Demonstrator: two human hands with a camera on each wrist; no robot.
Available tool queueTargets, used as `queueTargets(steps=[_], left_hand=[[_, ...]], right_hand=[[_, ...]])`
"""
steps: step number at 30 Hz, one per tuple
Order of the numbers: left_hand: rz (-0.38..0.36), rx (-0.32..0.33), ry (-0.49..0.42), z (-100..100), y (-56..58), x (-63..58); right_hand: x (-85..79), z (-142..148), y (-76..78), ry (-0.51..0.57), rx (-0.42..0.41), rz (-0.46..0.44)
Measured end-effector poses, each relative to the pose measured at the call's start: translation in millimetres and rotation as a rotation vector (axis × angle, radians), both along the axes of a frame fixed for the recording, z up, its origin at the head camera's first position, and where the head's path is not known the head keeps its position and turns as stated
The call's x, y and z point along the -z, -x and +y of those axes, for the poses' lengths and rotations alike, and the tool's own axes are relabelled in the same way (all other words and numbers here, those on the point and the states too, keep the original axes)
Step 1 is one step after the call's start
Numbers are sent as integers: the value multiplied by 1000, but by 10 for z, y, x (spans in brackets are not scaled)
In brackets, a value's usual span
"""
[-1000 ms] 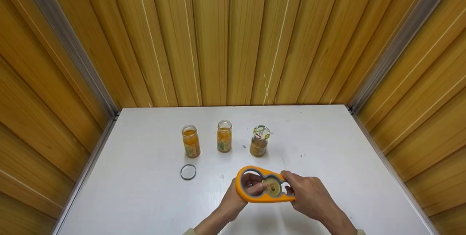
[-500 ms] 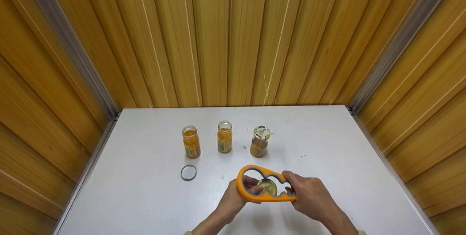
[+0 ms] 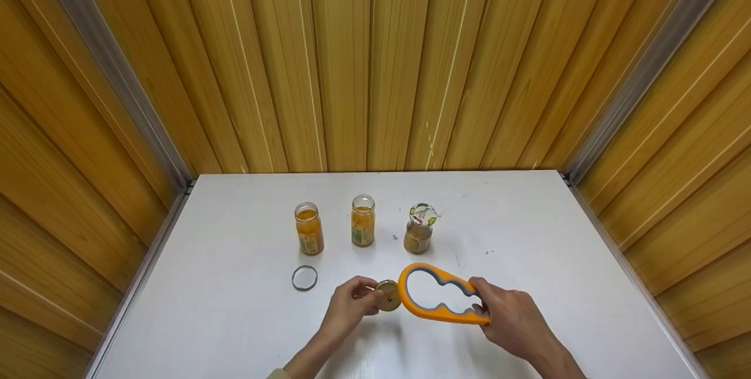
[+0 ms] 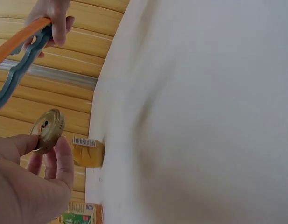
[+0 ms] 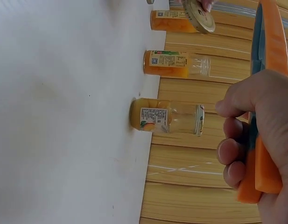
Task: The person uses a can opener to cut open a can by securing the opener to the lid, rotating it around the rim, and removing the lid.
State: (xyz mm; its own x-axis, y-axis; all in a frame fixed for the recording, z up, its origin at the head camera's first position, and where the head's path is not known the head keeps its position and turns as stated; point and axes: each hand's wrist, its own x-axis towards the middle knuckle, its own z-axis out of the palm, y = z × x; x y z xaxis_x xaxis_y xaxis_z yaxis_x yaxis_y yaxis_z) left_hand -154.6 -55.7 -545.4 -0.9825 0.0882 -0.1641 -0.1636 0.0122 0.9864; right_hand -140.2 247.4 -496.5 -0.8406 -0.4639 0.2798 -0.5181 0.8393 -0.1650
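Left hand: the left hand [image 3: 346, 305] pinches a gold jar lid [image 3: 389, 303] between thumb and fingertips.
Gold lid: raised above the white tabletop [image 3: 234, 320], about midway between its left and right edges; printed outer face visible in the left wrist view.
Right hand: the right hand [image 3: 513, 317] has its fingers curled round the handle end of an orange-and-grey multi-size jar opener [image 3: 443, 313].
Jar opener: held above the tabletop, rounded end toward the gold lid; the left wrist view shows a gap between the two.
Left jar: lidless glass jar of orange contents [image 3: 309, 237], upright, toward the far left corner.
Middle jar: second lidless glass jar [image 3: 362, 226], upright, near the middle of the far edge, well apart from the first; orange contents, paper label.
Right jar: glass jar with yellowish-brown contents [image 3: 417, 239], upright, nearest the right edge of the three; fruit-patterned lid [image 3: 423, 215] on.
Loose lid: silver-rimmed jar lid [image 3: 304, 278] flat on the tabletop, near the left jar, farther from the far edge.
Enclosure: wood-grain panels [image 3: 340, 62] beyond the far edge.
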Motion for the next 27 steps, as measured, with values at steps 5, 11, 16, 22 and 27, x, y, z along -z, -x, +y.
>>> queueTargets(steps=[5, 11, 16, 22, 27], left_hand=[[48, -90, 121, -277, 117, 4], [179, -234, 419, -510, 270, -49], [297, -281, 586, -556, 406, -77], [383, -228, 715, -471, 541, -35], [480, -182, 858, -362, 596, 58]], right_hand=[[47, 60, 0, -5, 41, -2], [60, 85, 8, -14, 75, -39], [59, 80, 6, -16, 100, -54], [75, 80, 9, 4, 97, -35], [88, 105, 6, 30, 83, -9]])
